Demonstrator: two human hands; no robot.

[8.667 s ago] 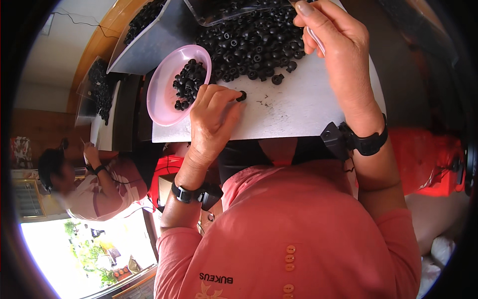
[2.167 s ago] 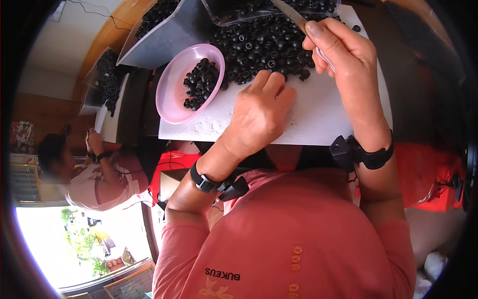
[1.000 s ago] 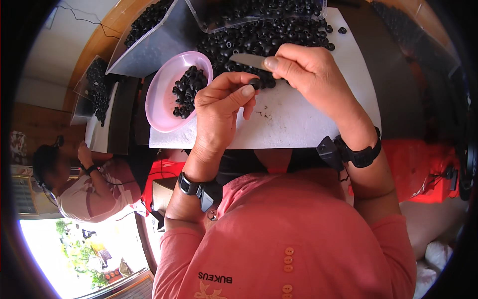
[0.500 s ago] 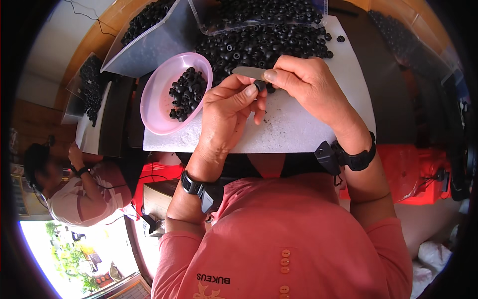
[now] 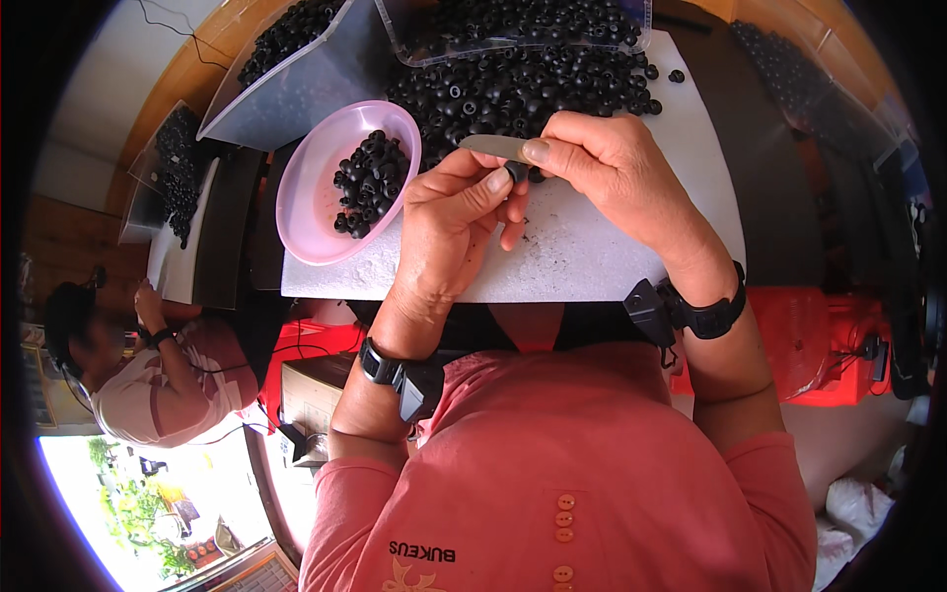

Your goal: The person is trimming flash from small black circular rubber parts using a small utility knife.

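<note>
Between thumb and fingers, my left hand [image 5: 449, 212] pinches a small round black part [image 5: 516, 172], which looks like a hollow rubber or plastic cap. My right hand [image 5: 612, 168] grips a short knife blade [image 5: 496, 147]; its handle, if any, is hidden by the fingers. The blade points left, just above the black part, close to the left fingertips. Behind both hands spreads a heap of like black parts [image 5: 513, 94] on the white board [image 5: 602, 271]. A pink oval bowl [image 5: 301, 212], partly filled with such parts, stands left of my left hand.
A clear plastic bin [image 5: 296, 94] leans at the back left with more black parts, and another clear bin [image 5: 513, 51] tips onto the heap. Dark crumbs [image 5: 533, 237] dot the board. At the left a co-worker [image 5: 168, 375] sits by another table. Red crates [image 5: 838, 335] stand at the right.
Both hands, the blade and the black part keep nearly the same place. Only a very slight shift of the whole view shows.
</note>
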